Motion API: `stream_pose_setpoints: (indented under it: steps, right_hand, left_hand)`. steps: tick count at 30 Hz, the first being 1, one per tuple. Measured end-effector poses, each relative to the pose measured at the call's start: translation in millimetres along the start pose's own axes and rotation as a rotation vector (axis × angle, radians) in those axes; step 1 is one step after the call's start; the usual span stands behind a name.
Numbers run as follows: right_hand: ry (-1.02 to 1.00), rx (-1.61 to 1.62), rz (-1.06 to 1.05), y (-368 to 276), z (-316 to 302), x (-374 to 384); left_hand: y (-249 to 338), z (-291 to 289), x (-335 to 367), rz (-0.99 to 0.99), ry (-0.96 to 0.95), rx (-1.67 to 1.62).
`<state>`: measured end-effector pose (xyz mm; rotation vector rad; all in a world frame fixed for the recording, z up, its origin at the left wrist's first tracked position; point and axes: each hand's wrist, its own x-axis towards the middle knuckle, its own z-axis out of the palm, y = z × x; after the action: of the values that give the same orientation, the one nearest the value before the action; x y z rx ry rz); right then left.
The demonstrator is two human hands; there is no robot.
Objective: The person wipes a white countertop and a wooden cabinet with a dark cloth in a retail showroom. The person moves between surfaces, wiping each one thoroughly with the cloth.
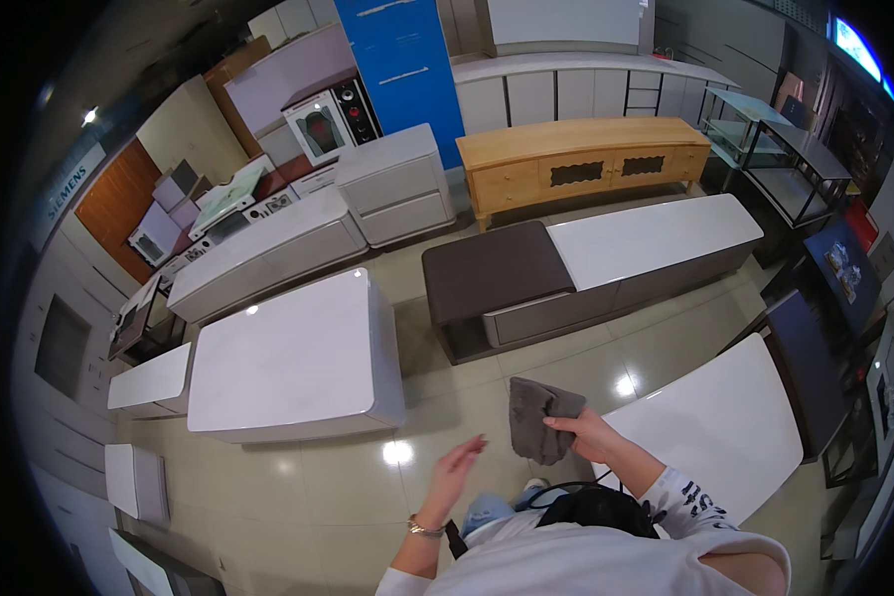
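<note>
"Where is the folded gray cloth held?"

"Just left of the right hand, by which its edge is pinched, thumb on top."

"And the left hand?"

"It is held open, fingers extended, near the cloth (a metal bracelet is worn). A white coffee table is seen to its left; a brown-and-white TV cabinet is set beyond the right hand."

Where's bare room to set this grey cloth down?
Bare: the white tabletop between your right hand and the dark panel; the white boxy table between your left hand and the low cabinet. Crowded: far right, with black-framed tables.
</note>
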<state>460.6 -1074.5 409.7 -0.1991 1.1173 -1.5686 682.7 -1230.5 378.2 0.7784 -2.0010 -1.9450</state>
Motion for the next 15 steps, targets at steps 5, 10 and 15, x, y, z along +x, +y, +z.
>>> stream_pose_setpoints:
  steps: [5, 10, 15]
  right_hand:
    - [0.024, 0.178, 0.123, -3.1, -34.8, 87.5]
    - [0.255, 0.087, 0.132, 30.1, -45.8, 218.7]
    - [0.469, -0.063, -0.039, -85.1, -61.0, 243.8]
  left_hand:
    - [-24.6, -13.4, 87.6, -0.371, 0.272, -0.349]
    - [-92.4, 87.9, 288.9, -0.725, -0.011, -1.102]
    - [-60.1, 76.9, 369.5, -0.609, -0.239, -0.785]
